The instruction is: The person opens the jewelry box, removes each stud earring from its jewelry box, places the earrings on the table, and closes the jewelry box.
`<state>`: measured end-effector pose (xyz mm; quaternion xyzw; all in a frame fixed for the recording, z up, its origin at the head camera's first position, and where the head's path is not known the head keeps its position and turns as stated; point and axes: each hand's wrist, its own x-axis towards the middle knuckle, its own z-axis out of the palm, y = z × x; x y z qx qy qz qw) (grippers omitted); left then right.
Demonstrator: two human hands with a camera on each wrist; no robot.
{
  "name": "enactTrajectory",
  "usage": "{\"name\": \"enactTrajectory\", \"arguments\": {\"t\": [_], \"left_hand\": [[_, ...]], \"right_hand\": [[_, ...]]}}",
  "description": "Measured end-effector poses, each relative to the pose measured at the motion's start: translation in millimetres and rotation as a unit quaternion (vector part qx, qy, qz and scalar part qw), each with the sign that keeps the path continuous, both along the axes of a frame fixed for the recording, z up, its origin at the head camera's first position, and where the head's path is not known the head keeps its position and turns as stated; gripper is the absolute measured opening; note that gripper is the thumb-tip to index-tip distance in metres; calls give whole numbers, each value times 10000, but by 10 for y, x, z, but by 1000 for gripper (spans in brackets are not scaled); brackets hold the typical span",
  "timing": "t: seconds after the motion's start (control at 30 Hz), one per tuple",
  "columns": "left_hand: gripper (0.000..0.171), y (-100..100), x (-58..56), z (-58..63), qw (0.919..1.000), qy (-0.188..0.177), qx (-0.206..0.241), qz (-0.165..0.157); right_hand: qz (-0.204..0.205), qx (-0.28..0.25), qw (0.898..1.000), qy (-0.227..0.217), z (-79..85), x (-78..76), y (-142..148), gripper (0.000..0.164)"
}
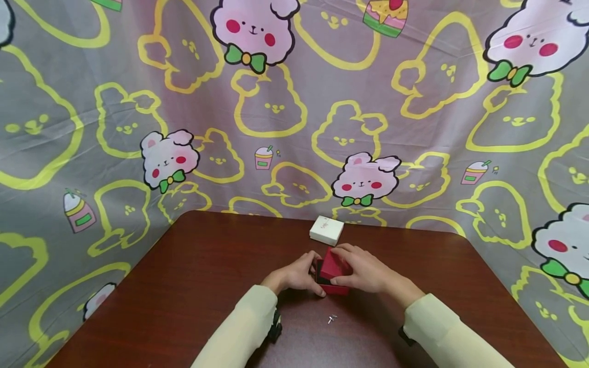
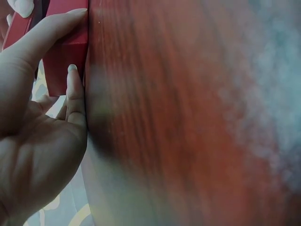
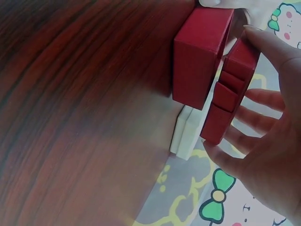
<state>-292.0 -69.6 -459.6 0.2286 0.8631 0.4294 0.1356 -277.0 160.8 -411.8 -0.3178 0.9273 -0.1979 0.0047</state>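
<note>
A small red gift box base point(image 1: 335, 290) with a dark inside stands on the table, gripped at its side by my left hand point(image 1: 299, 273). In the left wrist view, the thumb lies along one face of the base point(image 2: 66, 66) and a fingertip touches the adjoining face. My right hand point(image 1: 365, 268) holds the red lid point(image 1: 332, 266) between thumb and fingers, tilted over the base. A gap separates lid point(image 3: 230, 89) and base point(image 3: 197, 66) in the right wrist view, and a raised red band crosses the lid. What lies inside the base is hidden.
Behind the hands sits a white square box point(image 1: 326, 230) with a faint print on top. Small silvery pieces point(image 1: 331, 319), too tiny to identify, lie on the brown table point(image 1: 221, 255) in front of the red box. A patterned curtain point(image 1: 276, 153) hangs around the table.
</note>
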Motion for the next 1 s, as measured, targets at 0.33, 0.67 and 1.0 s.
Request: {"name": "enactTrajectory", "arguments": {"t": [0.33,0.67,1.0], "left_hand": [[79,4,-3,2,9999,-95,-11,-39],[81,12,5,18,9998,-174,82,-52],[80,-6,-20,11,9994,-302,130,-104]], "right_hand": [[8,-78,9999,-106,21,13,-42,79],[-35,-13,10000,-89,39,14,-63,79],[136,62,9998,-131,42,-2,-90,78]]}}
